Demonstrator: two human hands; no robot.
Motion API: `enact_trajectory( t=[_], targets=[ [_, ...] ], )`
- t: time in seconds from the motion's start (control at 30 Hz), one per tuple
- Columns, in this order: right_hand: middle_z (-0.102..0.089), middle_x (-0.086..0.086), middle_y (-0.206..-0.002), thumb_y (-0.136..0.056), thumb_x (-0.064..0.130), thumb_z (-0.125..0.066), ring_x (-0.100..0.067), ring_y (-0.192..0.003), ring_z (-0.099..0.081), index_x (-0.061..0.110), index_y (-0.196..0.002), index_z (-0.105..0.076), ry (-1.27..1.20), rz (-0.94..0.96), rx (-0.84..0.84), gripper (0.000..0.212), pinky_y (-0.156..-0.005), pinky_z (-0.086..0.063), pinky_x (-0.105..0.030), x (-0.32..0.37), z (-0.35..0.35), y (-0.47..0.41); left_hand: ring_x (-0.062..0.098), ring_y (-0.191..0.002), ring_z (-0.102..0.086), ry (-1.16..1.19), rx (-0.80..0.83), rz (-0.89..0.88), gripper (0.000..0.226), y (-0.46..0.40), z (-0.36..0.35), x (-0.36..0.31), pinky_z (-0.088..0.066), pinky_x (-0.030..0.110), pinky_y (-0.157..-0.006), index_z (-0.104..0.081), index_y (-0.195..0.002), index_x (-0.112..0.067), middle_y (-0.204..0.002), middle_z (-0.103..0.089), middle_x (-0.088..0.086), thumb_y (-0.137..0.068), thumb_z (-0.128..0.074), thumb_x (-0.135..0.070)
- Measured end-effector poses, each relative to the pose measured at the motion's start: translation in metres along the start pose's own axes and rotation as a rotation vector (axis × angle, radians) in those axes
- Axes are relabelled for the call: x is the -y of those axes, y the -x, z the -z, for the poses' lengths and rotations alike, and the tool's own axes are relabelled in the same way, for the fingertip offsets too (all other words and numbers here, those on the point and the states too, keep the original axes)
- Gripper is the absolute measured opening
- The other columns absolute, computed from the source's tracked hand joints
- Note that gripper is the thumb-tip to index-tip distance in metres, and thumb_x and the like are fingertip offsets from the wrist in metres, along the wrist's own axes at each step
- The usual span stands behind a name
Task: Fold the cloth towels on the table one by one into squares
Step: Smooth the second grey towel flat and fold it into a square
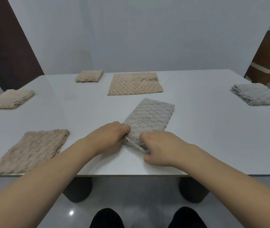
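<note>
Fingers curled, near end of the grey waffle-textured cloth strip [149, 120] pinched by left hand [109, 137] and right hand [159, 148], mid-table [213, 129]. Near corners are best carried evenly onto far corners.

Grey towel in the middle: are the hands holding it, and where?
Yes. Both the left hand and the right hand grip the grey towel at its near short end, one at each corner.

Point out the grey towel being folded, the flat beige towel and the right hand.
grey towel [149, 116]: head view, middle.
flat beige towel [134, 83]: head view, centre.
right hand [159, 148]: head view, back of hand.
</note>
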State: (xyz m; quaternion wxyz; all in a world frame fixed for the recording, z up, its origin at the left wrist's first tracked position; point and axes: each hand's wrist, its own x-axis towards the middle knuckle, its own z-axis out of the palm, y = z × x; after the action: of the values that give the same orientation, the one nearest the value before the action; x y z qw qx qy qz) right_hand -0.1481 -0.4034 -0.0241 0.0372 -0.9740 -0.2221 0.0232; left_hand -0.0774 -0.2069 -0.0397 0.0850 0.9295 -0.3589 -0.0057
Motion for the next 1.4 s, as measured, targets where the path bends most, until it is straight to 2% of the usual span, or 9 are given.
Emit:
enact_trajectory(
  t=[0.1,0.3,0.5,0.6,0.7,0.8,1.0,1.27,1.4],
  targets=[
    [-0.052,0.003,-0.083,-0.091,0.024,-0.045,-0.021,-0.080,-0.049,0.019,-0.087,-0.048,-0.091,-0.047,0.049,0.007,-0.065,-0.038,-0.033,-0.009,0.007,-0.003,0.016,-0.079,-0.048,0.142,0.064,0.042,0.011,0.001,0.001,0.000,-0.042,0.037,-0.074,-0.046,-0.083,-0.018,-0.081,-0.053,-0.003,-0.091,-0.039,-0.015],
    [-0.046,0.003,-0.071,-0.088,0.010,-0.044,-0.015,-0.066,-0.040,0.015,-0.073,-0.041,-0.408,-0.147,0.173,0.016,-0.059,-0.031,-0.031,-0.033,0.011,-0.002,0.009,-0.083,-0.051,0.335,0.072,0.131,0.015,0.016,-0.004,0.001,-0.041,0.029,-0.079,-0.047,-0.090,-0.020,-0.088,-0.055,-0.006,-0.101,-0.048,-0.031],
    [-0.041,0.004,-0.066,-0.092,0.016,-0.039,-0.014,-0.062,-0.036,0.017,-0.066,-0.033,-0.471,-0.172,0.101,0.027,-0.059,-0.031,-0.032,-0.037,0.006,-0.007,0.007,-0.073,-0.051,0.582,-0.044,0.148,0.011,0.012,0.000,0.005,-0.038,0.019,-0.067,-0.060,-0.093,-0.019,-0.085,-0.061,0.004,-0.100,-0.056,-0.028],
    [-0.046,0.006,-0.068,-0.094,0.034,-0.043,-0.014,-0.065,-0.042,0.018,-0.067,-0.039,-0.565,-0.173,0.051,0.032,-0.065,-0.039,-0.035,-0.049,0.006,-0.007,0.005,-0.069,-0.050,0.686,-0.111,0.160,0.009,0.002,0.003,0.010,-0.039,0.021,-0.064,-0.063,-0.091,-0.021,-0.077,-0.062,0.002,-0.099,-0.059,-0.023],
    [-0.047,0.013,-0.066,-0.090,0.052,-0.058,-0.004,-0.059,-0.042,0.019,-0.074,-0.050,-0.533,-0.112,0.077,0.037,-0.058,-0.034,-0.024,-0.063,0.011,-0.011,0.000,-0.067,-0.050,0.634,-0.113,0.192,0.018,-0.018,0.007,0.017,-0.039,0.022,-0.066,-0.063,-0.084,-0.022,-0.072,-0.061,-0.016,-0.100,-0.055,-0.024],
    [-0.048,0.013,-0.065,-0.091,0.042,-0.061,-0.001,-0.058,-0.041,0.019,-0.076,-0.057,-0.603,-0.099,0.024,0.028,-0.059,-0.035,-0.020,-0.086,0.018,-0.026,-0.002,-0.060,-0.045,0.588,-0.146,0.232,0.027,-0.045,0.013,0.020,-0.035,0.019,-0.060,-0.057,-0.078,-0.021,-0.064,-0.054,-0.022,-0.103,-0.048,-0.028],
    [-0.053,0.000,-0.088,-0.099,0.032,-0.049,-0.013,-0.077,-0.048,-0.002,-0.088,-0.056,-0.587,-0.201,-0.178,0.036,-0.071,-0.037,-0.029,-0.137,0.024,-0.074,0.011,-0.069,-0.047,0.518,-0.241,0.319,0.038,-0.127,0.020,0.024,-0.035,0.029,-0.062,-0.049,-0.077,-0.013,-0.074,-0.053,-0.006,-0.105,-0.039,-0.038],
    [-0.060,0.007,-0.084,-0.101,0.037,-0.042,-0.019,-0.085,-0.056,0.019,-0.089,-0.055,-0.320,-0.269,-0.299,0.025,-0.075,-0.042,-0.035,-0.191,-0.023,-0.120,0.021,-0.076,-0.052,0.249,-0.193,0.381,0.044,-0.206,-0.031,0.053,-0.036,0.034,-0.064,-0.046,-0.074,-0.017,-0.074,-0.053,-0.001,-0.105,-0.032,-0.044],
    [-0.061,0.011,-0.083,-0.099,0.038,-0.044,-0.012,-0.081,-0.055,0.022,-0.089,-0.056,-0.403,-0.258,-0.307,0.023,-0.070,-0.040,-0.032,-0.202,-0.023,-0.125,0.017,-0.063,-0.053,0.509,-0.171,0.375,0.043,-0.202,-0.022,0.058,-0.038,0.034,-0.060,-0.052,-0.075,-0.014,-0.070,-0.057,-0.002,-0.098,-0.046,-0.050]
  ],
)
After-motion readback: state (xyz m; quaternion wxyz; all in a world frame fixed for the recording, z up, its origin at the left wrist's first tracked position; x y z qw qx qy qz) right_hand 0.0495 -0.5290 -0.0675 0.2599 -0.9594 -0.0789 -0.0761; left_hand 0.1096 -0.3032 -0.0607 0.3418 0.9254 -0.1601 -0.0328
